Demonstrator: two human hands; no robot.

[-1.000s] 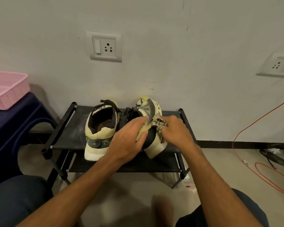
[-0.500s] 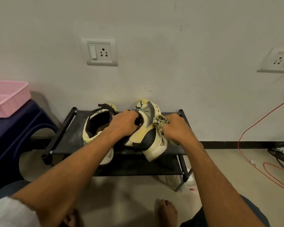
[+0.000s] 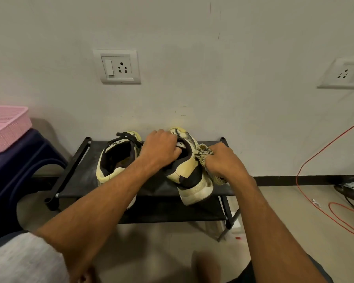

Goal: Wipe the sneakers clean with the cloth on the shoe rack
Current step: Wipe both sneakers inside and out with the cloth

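Two cream-and-black sneakers stand on the top shelf of a black shoe rack (image 3: 74, 166), heels toward me. The left sneaker (image 3: 114, 160) stands untouched. My left hand (image 3: 161, 149) grips the right sneaker (image 3: 192, 176) at its tongue and collar. My right hand (image 3: 223, 163) is shut on a crumpled patterned cloth (image 3: 203, 152) and presses it against that sneaker's right side. The cloth's lower end (image 3: 219, 180) hangs out under my wrist.
A pink basket (image 3: 6, 127) sits on a dark blue stool (image 3: 18, 166) at the left. Wall sockets (image 3: 119, 67) hang above the rack. A red cable (image 3: 307, 193) loops over the floor at the right. My bare foot (image 3: 204, 266) rests on the floor below the rack.
My left hand moved from the sneaker's heel side up to its tongue and collar. The right sneaker now sits more upright. My right hand with the cloth stayed at its right side.
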